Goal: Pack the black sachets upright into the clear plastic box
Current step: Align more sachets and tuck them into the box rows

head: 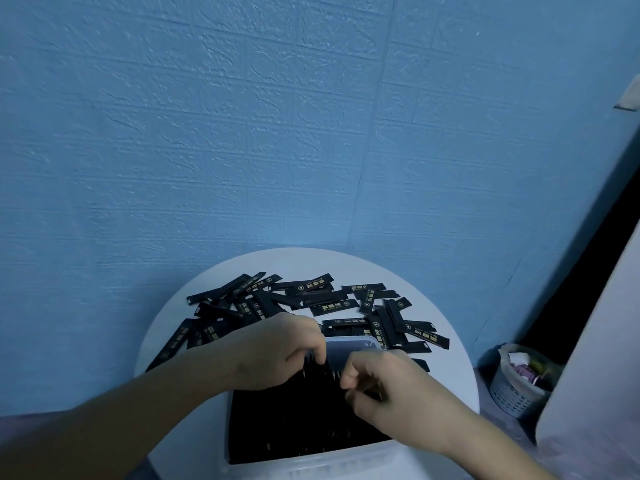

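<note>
A clear plastic box stands at the near edge of a round white table. It is mostly filled with black sachets standing upright; a narrow gap remains at its far end. Several loose black sachets with gold print lie scattered flat on the table behind the box. My left hand rests over the box's far left part, fingers curled down onto the tops of the packed sachets. My right hand is over the box's right side, fingers pinched on a black sachet that is mostly hidden.
A blue textured wall rises right behind the table. On the floor at the right stands a grey perforated basket with rubbish in it, beside a pale tall object and a dark gap.
</note>
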Demonstrator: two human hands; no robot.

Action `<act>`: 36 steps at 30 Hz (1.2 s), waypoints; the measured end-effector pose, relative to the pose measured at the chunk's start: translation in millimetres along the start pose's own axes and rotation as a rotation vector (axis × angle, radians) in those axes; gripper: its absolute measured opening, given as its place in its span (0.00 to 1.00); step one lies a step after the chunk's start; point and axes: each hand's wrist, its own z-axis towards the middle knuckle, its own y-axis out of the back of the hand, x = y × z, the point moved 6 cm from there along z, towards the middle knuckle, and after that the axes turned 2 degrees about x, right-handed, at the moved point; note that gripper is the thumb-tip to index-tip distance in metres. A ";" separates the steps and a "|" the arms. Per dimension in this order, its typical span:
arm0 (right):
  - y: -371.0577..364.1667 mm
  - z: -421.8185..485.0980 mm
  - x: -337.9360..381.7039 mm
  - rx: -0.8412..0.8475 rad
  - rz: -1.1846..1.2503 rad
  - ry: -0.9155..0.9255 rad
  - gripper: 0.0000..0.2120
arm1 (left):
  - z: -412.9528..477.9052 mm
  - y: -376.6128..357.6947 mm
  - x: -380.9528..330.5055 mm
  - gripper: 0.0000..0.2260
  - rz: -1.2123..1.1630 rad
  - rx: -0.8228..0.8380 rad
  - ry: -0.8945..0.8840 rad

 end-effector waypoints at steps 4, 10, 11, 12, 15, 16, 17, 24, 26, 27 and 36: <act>4.4 -2.5 0.0 0.008 0.001 0.025 0.04 | 6.4 4.3 1.5 0.16 -0.049 -0.076 0.002; 34.7 14.2 -9.7 -0.131 0.000 0.088 0.01 | 3.2 20.4 16.5 0.10 -0.204 -0.225 0.114; 38.5 21.5 -12.8 -0.138 -0.009 0.101 0.01 | 3.7 22.4 22.3 0.09 -0.207 -0.238 0.133; 40.8 29.8 -15.6 -0.136 -0.011 0.110 0.01 | 4.7 23.9 28.5 0.08 -0.211 -0.246 0.158; 42.3 57.8 -26.0 -0.121 -0.029 0.119 0.03 | 9.8 24.1 47.9 0.08 -0.264 -0.238 0.242; 41.2 67.4 -31.2 -0.108 -0.033 0.111 0.03 | 11.9 22.9 53.5 0.08 -0.276 -0.219 0.261; 39.4 77.4 -38.1 -0.093 -0.028 0.096 0.03 | 14.0 21.3 58.3 0.08 -0.286 -0.200 0.272; 26.0 132.0 -101.4 0.038 -0.076 -0.009 0.05 | 23.4 10.1 86.1 0.08 -0.393 -0.149 0.320; 16.6 138.8 -112.5 0.133 -0.182 -0.036 0.09 | 22.3 6.6 96.2 0.07 -0.395 -0.147 0.339; 12.2 141.3 -117.0 0.167 -0.218 -0.049 0.10 | 21.2 5.2 103.0 0.07 -0.385 -0.144 0.353; 4.2 143.7 -117.6 0.073 -0.322 0.057 0.05 | 50.7 -9.4 144.4 0.12 0.049 0.089 0.308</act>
